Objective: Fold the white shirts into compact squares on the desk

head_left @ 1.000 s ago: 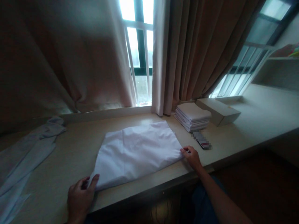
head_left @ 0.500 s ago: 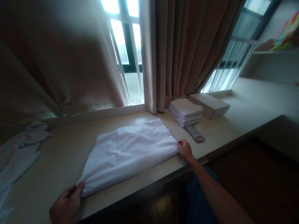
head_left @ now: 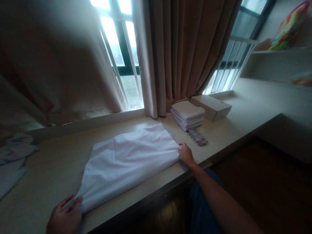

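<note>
1. The cloth (head_left: 129, 165) lies spread on the desk (head_left: 56, 159), its long near edge just beside the desk's front edge.
2. The left hand (head_left: 64, 214) is clamped on the cloth's near left corner, pinching it between thumb and fingers.
3. The right hand (head_left: 186, 155) is likewise clamped on the right end, close to the near corner.
4. The step in hand looks like drawing the near edge straight. An even outward pull from both hands should serve best; a stronger tug on one side would likely skew the cloth.
5. Shallow wrinkles cross the top. Light tension, then a flat palm swept outward, ought to settle them better than hard pulling.
6. The far edge runs unevenly, so it seems worth squaring against the near one.
7. Rightward pulls are best kept short: the stack (head_left: 187, 113), box (head_left: 212, 107) and a pixelated item (head_left: 198, 137) sit beyond that hand.
8. The heap (head_left: 19, 148) at far left lies well apart from the cloth.
</note>
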Tool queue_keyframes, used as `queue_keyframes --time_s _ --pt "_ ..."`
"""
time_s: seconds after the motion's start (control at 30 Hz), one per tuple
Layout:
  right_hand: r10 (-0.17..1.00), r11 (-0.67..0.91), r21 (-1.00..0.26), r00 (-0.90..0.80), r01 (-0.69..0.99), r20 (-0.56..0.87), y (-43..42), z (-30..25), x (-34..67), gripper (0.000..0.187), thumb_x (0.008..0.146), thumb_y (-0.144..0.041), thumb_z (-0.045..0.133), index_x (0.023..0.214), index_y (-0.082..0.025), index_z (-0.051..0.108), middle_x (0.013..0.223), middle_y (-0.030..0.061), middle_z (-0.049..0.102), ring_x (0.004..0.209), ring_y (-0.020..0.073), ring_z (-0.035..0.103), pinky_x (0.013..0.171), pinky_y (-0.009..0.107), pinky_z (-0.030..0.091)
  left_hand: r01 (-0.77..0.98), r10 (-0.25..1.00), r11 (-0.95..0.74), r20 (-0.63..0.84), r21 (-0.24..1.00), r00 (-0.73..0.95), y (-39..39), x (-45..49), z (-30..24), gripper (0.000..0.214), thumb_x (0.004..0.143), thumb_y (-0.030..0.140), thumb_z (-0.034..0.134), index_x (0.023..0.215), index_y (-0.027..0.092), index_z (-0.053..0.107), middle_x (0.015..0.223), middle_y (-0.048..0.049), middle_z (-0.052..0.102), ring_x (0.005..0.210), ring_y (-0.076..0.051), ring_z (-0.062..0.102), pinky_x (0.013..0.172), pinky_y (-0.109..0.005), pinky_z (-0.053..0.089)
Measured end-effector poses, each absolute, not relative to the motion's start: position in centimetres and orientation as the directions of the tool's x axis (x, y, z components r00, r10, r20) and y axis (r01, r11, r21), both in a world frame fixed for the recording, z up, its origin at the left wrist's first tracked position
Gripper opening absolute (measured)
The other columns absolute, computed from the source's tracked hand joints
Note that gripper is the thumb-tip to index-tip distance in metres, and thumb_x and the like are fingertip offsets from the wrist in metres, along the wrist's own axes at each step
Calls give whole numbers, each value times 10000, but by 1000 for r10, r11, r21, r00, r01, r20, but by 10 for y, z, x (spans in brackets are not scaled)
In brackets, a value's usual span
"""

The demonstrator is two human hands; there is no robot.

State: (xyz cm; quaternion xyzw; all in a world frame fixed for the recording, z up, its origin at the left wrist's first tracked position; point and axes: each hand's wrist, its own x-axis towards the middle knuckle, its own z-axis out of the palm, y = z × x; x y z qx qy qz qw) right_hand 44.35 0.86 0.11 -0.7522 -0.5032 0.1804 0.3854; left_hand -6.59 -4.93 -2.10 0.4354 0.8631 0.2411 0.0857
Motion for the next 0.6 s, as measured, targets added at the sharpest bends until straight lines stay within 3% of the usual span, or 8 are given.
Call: queue_keyframes --time_s 0.17,0.33,0.6 --pt "914 -206 -737 395 644 90 8 2 444 401 777 -241 586 1171 -169 575 1033 98 682 921 222 639 789 290 461 656 799 491 5 574 -602 -47 -57 -15 567 794 635 447 1150 216 585 1094 -120 691 1000 -308 639 854 -427 488" --pt "909 -207 -700 399 684 121 7 -7 455 431 821 -370 569 1184 -138 588 949 122 693 875 245 647 745 306 458 598 831 352 52 720 -553 -60 -38 -7 557 810 512 525 1237 155 501 1126 -148 667 1031 -247 637 874 -343 477" --pt "888 -192 -673 419 714 191 20 -19 454 463 810 -268 526 1257 -152 558 979 125 671 880 242 637 767 321 449 614 812 371 76 697 -578 -61 -45 -17 426 867 443 476 1197 179 535 1138 -156 665 1059 -245 630 870 -338 457"
